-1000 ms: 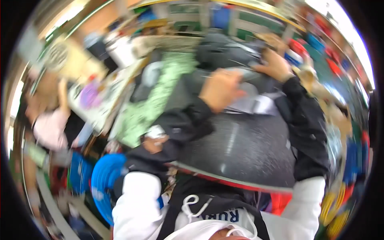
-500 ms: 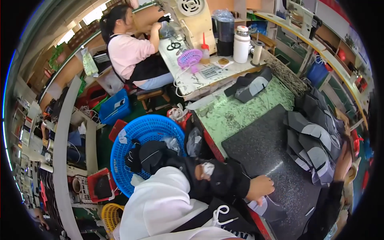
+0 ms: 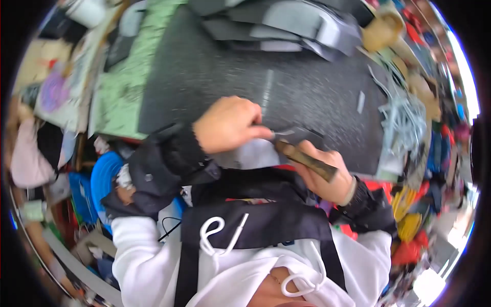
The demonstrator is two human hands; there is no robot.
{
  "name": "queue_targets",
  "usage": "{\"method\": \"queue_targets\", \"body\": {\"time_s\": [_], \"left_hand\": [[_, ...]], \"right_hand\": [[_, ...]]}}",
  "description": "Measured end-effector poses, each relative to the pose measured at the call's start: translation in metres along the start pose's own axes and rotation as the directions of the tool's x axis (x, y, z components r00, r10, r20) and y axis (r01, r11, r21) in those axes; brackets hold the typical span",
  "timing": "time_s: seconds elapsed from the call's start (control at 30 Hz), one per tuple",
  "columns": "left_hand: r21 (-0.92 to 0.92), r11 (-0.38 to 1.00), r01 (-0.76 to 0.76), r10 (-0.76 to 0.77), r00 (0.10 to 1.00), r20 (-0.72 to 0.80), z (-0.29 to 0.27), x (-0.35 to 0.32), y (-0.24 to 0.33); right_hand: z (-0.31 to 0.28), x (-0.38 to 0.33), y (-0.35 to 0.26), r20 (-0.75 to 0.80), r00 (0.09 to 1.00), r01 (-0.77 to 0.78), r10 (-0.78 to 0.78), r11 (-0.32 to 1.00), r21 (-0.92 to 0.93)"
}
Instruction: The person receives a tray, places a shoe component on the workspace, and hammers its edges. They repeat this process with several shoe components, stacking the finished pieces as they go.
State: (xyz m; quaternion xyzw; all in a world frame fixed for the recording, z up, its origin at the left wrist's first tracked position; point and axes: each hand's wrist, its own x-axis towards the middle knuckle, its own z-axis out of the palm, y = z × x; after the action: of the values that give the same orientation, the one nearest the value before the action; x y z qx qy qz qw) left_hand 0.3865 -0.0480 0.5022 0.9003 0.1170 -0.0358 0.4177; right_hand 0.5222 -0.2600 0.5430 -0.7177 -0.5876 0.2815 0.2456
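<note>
Hands (image 3: 276,148) cut grey piece (image 3: 245,153).

Dark speckled worktop (image 3: 215,66) fills the upper middle; a green cutting mat (image 3: 120,97) lies just left of it. Below-left of the worktop sits a blue plastic basket (image 3: 102,179) on a cluttered floor. Bright daylight glares at the far right of the worktop.

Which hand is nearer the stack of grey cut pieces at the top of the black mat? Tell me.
Left. The left hand lies on the black mat below the stack of grey cut pieces; the right hand sits lower, at the mat's near edge.
</note>
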Motion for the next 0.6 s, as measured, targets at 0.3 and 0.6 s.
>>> {"method": "queue_targets", "body": {"time_s": [0.3,0.6], "left_hand": [[-0.215,0.977,-0.005,0.024,0.996,0.082,0.034,0.048,0.023],[0.372,0.813,-0.448,0.482,0.876,0.002,0.04,0.031,0.018]], "right_hand": [[-0.004,-0.01,0.022,-0.016,0.99,0.141,-0.142,0.954,0.266],[-0.043,-0.016,0.045,-0.046,0.988,-0.141,0.145,0.986,0.083]]}}
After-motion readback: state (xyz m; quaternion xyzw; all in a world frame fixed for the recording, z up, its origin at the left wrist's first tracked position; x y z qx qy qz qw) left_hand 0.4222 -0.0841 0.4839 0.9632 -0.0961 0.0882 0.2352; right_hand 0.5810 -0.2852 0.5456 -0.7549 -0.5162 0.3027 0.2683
